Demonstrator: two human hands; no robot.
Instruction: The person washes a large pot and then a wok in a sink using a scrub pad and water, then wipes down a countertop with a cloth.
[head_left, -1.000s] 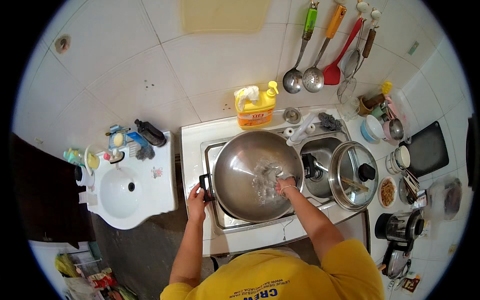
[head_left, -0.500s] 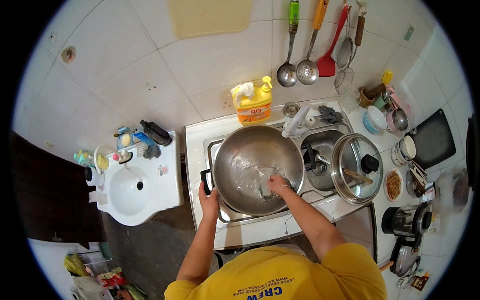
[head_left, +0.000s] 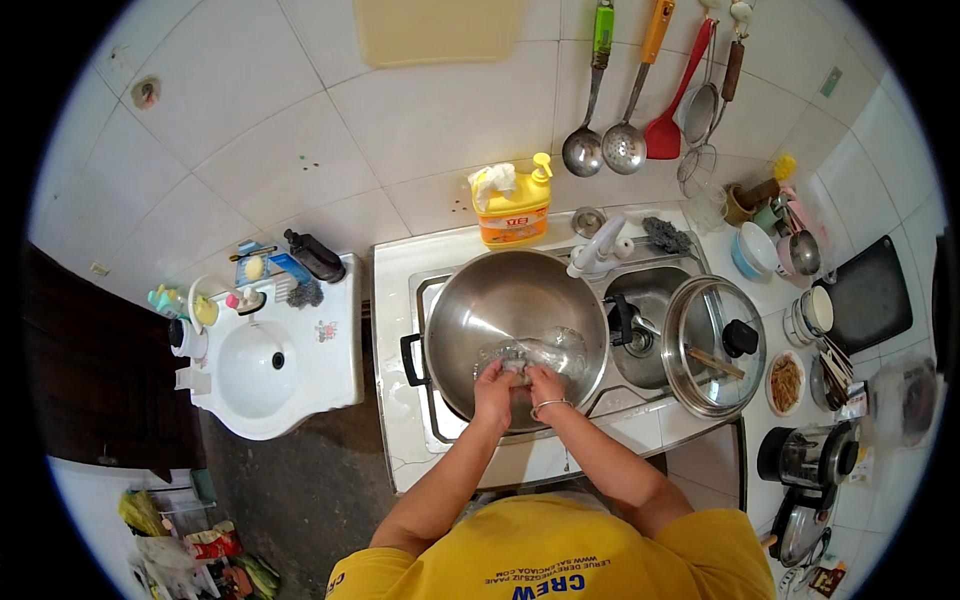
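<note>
Clear bag [head_left: 535, 352], lying left-right, hands [head_left: 520, 382] gripping

Both hands [head_left: 520, 385] in steel wok [head_left: 470, 300]

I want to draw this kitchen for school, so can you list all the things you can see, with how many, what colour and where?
wok: 1, silver, in the sink
clear wet thing: 1, see-through, inside the wok; too blurred to name
soap bottle: 1, yellow, behind the wok
tap: 1, white, right of the bottle
glass lid: 1, clear with black knob, on the right basin
ladles and spatulas: about five, silver, orange, red, hanging on the wall
washbasin: 1, white, far left
bowls and cups: several, mixed colours, on the right counter
black tray: 1, far right
left hand: 1, on the clear thing
right hand: 1, on the clear thing
</note>
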